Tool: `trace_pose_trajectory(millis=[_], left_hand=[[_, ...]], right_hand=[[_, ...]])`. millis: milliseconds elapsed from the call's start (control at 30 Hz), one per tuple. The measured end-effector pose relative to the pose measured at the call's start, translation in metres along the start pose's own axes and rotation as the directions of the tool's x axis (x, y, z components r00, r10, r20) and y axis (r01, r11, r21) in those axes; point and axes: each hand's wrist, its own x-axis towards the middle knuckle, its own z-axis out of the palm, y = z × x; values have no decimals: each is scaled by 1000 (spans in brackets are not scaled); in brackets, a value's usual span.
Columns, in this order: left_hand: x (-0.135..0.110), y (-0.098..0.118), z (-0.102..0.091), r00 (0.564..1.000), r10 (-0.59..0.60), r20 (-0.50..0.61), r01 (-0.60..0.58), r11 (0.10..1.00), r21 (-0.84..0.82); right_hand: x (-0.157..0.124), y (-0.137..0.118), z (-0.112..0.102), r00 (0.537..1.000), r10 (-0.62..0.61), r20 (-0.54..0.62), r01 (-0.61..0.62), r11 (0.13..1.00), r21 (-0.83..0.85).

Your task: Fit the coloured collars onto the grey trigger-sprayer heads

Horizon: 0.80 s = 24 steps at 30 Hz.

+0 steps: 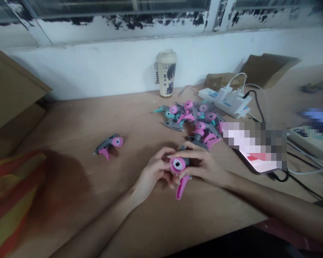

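Note:
Between my hands, above the front of the table [140,222], is a pink and grey trigger spray head [182,188]. Its round pink collar with a white ring inside faces me, and the pink trigger hangs down. My left hand [156,168] grips the collar from the left, fingers curled in. My right hand [204,165] is closed round the grey body from the right; its fingers hide part of that body. Just beyond my hands lies a pile of spray heads [196,116], some pink and grey, some teal and grey. One separate pink and grey spray head [109,145] lies to the left.
A lidded coffee cup [166,75] stands by the wall. To the right are a white power strip [226,102] with plugs and cables and a lit phone [254,150]. Cardboard [13,82] stands at left, above a red and yellow bag [13,193]. Another cardboard box [266,70] sits back right.

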Motion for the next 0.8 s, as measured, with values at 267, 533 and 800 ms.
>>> trace_pose_trajectory(millis=[267,533,800], left_hand=[[1,2,-4,1000,11,4,-11,997,74],[0,-1,4,1000,17,4,-17,998,64],[0,15,-4,995,99,-31,-90,974,207]], right_hand=[[-1,0,0,999,-15,40,16,999,-32],[-3,1,3,998,-45,31,47,997,-64],[12,-9,-6,996,-64,-58,48,967,-250]])
